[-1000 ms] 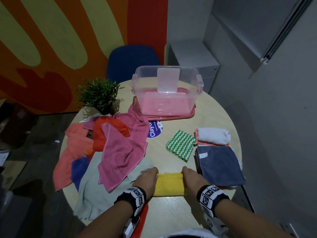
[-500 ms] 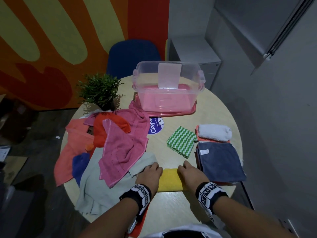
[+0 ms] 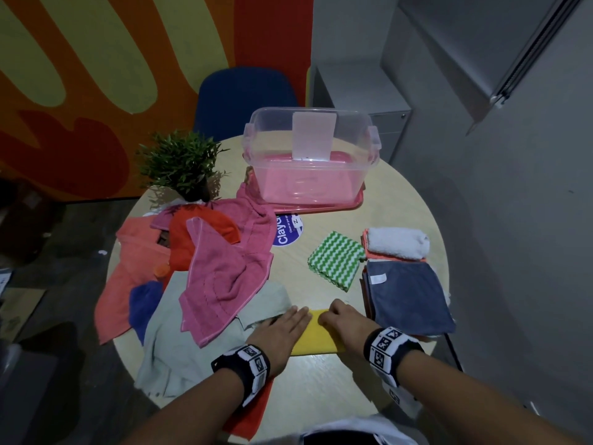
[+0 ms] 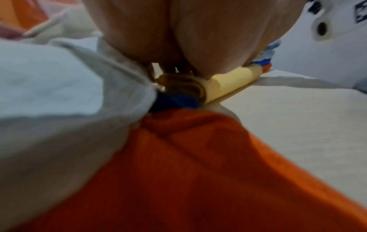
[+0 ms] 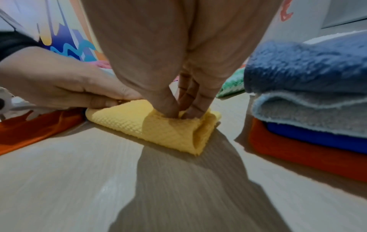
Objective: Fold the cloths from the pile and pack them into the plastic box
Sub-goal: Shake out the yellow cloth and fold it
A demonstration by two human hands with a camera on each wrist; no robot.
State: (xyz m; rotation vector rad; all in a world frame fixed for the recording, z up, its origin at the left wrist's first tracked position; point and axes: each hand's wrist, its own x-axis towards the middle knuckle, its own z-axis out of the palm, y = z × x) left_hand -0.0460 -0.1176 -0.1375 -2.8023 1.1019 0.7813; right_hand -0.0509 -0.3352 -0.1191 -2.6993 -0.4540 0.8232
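Observation:
A folded yellow cloth (image 3: 316, 340) lies at the table's near edge between my hands. My left hand (image 3: 290, 317) rests flat on its left end with straight fingers. My right hand (image 3: 333, 316) pinches the right end; in the right wrist view its thumb and fingertips (image 5: 178, 113) dig into a fold of the yellow cloth (image 5: 158, 130). The left wrist view shows the yellow cloth (image 4: 228, 81) under my palm. The clear plastic box (image 3: 353, 175) stands open at the far side on a pink lid. An unfolded pile with a pink towel (image 3: 221, 271) and a grey cloth (image 3: 179, 348) lies left.
Right of my hands sits a folded stack topped by a dark blue cloth (image 3: 407, 293). Behind it lie a white rolled cloth (image 3: 398, 242) and a green zigzag cloth (image 3: 335, 260). A potted plant (image 3: 179, 165) stands far left. An orange cloth (image 3: 253, 412) hangs over the near edge.
Both hands have slid toward each other along the yellow cloth, so less of it shows between them. The right fingers have curled onto its far edge.

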